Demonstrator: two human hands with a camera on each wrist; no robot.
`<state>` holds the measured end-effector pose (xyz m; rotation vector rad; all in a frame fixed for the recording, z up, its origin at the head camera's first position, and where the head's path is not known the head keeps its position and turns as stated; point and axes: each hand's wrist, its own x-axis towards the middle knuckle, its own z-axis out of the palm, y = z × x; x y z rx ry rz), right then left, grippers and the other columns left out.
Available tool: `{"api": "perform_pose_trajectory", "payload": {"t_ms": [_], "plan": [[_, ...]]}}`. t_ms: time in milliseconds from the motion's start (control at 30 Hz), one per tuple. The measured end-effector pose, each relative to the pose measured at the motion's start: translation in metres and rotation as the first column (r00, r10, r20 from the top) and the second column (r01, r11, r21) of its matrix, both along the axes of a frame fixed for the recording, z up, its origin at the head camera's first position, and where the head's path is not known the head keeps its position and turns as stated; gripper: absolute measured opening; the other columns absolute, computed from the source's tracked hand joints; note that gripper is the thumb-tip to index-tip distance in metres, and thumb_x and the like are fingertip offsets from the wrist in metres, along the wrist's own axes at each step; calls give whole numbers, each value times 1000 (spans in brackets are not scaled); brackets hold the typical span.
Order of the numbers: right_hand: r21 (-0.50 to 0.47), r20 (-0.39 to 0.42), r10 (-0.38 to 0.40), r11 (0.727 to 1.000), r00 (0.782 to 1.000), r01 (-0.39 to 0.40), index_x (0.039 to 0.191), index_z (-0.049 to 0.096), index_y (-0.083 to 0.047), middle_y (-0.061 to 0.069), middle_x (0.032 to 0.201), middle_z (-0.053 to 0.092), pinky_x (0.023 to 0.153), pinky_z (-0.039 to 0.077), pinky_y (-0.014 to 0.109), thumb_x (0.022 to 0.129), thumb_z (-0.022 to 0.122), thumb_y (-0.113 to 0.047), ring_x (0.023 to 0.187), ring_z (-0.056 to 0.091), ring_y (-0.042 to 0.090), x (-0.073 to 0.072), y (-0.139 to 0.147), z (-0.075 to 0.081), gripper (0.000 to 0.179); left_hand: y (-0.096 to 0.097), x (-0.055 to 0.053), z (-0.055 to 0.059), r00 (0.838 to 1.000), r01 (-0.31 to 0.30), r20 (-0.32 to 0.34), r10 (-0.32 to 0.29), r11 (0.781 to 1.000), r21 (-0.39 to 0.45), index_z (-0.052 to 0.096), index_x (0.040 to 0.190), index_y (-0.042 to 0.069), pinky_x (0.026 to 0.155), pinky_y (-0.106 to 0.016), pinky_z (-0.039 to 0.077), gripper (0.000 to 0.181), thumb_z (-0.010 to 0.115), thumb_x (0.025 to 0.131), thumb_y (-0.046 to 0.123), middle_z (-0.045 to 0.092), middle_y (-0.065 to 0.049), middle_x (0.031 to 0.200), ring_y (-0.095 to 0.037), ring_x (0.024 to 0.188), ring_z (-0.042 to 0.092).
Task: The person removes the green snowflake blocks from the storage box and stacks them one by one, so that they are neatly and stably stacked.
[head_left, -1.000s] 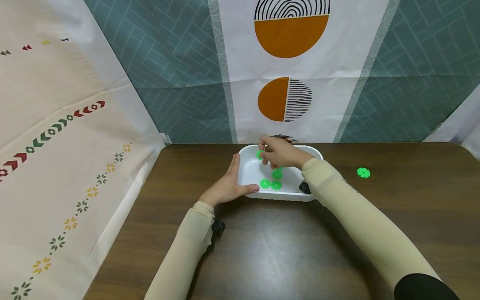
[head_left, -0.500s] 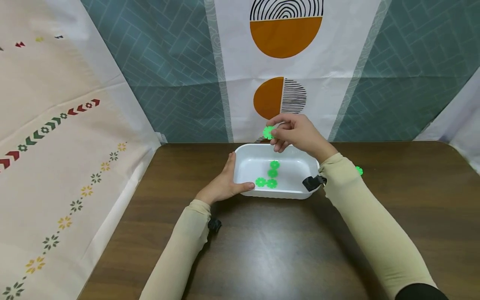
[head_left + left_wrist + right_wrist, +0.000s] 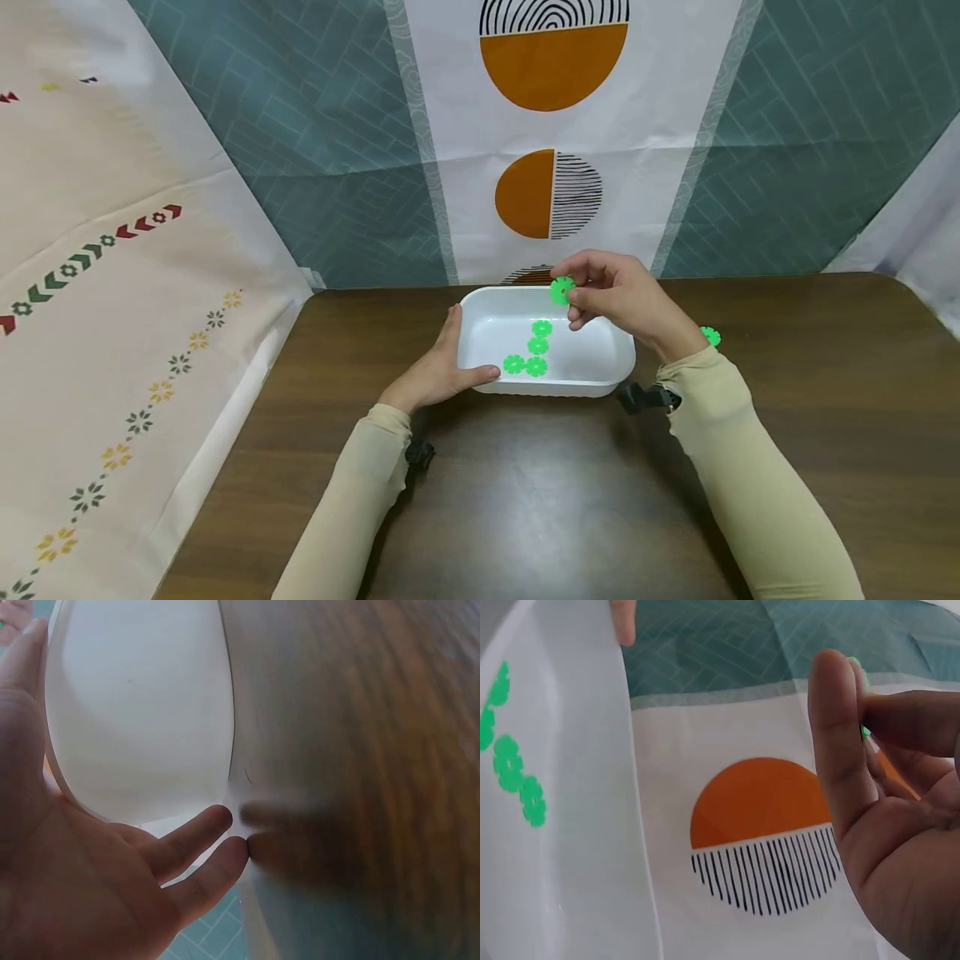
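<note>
My right hand (image 3: 618,296) pinches a green notched plastic disc (image 3: 562,290) between thumb and forefinger, over the back of a white tray (image 3: 592,388). In the right wrist view only a sliver of that disc (image 3: 865,675) shows behind the thumb. Several like discs lie flat in the tray, with a front disc (image 3: 536,367) beside another and two in line behind it. At the tray's left side, my left hand (image 3: 431,371) rests with fingers straight along the wall and thumb over the front rim. The left wrist view shows two fingertips (image 3: 217,817) beside the tray's side.
Another green disc (image 3: 709,336) lies on the brown wooden table (image 3: 540,483) to the right, partly hidden by the right forearm. A patterned cloth (image 3: 345,167) hangs at the table's back edge, and a cream cloth (image 3: 135,317) hangs along the left.
My right hand, holding the disc, has risen from the tray's back left, then come lower and moved right. The left hand keeps its place at the tray. The head view has shifted slightly.
</note>
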<state>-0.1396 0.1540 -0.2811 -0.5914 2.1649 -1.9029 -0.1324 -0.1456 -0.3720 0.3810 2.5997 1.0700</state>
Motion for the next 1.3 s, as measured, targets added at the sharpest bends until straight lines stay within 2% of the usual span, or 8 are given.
{"api": "perform_pose_trajectory", "payload": {"t_ms": [133,300,433,533,667,867,1133,1300], "plan": [[-32,-19,-54,998,998,54,127,61,5,16,86,54,70,59,41,98,64,1,68,61,23,-1,8,1,30,-2,1,1,1000,-1,-8,1,1000,-10,-16,161,14,116,-48,24,126,75,85,58,-12,-9,168,-30,151,11],[-196,5,-132,972,991,130,120,64,2,10,86,60,59,57,32,99,62,2,61,58,17,-3,27,-1,21,-3,1,1,1000,-3,-8,2,1000,-22,-14,161,11,116,-49,23,126,75,85,58,-11,-10,168,-32,151,12],[-340,13,-86,936,996,86,115,54,-4,8,74,61,40,43,24,103,56,-4,46,47,15,-3,51,-6,12,-2,1,-1,1000,-7,4,7,1000,-14,-15,161,12,114,-50,27,126,75,85,59,-5,-10,168,-32,147,23],[-389,-2,-71,919,997,65,117,51,-5,9,67,59,35,30,25,105,54,-7,40,40,15,-2,68,-11,12,-1,0,-3,1000,-13,18,13,1000,-3,-16,161,16,112,-51,31,127,75,84,60,1,-11,168,-33,142,32],[-342,31,-159,926,987,160,118,52,-5,8,64,54,34,27,27,104,57,-10,39,39,16,4,92,-18,16,1,-1,-3,999,-17,26,17,1000,-3,-18,160,18,111,-52,32,127,75,84,60,5,-13,167,-34,140,35],[-230,96,-228,942,969,245,121,53,-5,8,68,57,39,40,27,104,57,-11,45,44,17,12,128,-35,18,1,-1,0,1000,-15,28,15,1000,9,-19,160,19,113,-54,29,127,75,85,58,2,-14,168,-36,143,30],[-168,123,-321,926,939,339,125,53,1,8,69,60,41,45,27,103,52,-1,47,49,17,14,159,-61,22,-1,1,0,1000,-13,17,13,1000,6,-15,161,21,113,-56,28,123,75,85,57,5,-16,167,-38,144,30],[-10,179,-368,927,913,375,124,55,-5,5,70,60,44,47,27,104,53,-5,49,50,15,9,178,-78,20,2,0,0,1000,-7,25,7,1000,0,-15,161,25,110,-56,32,123,74,84,60,10,-18,166,-38,138,38]]}}
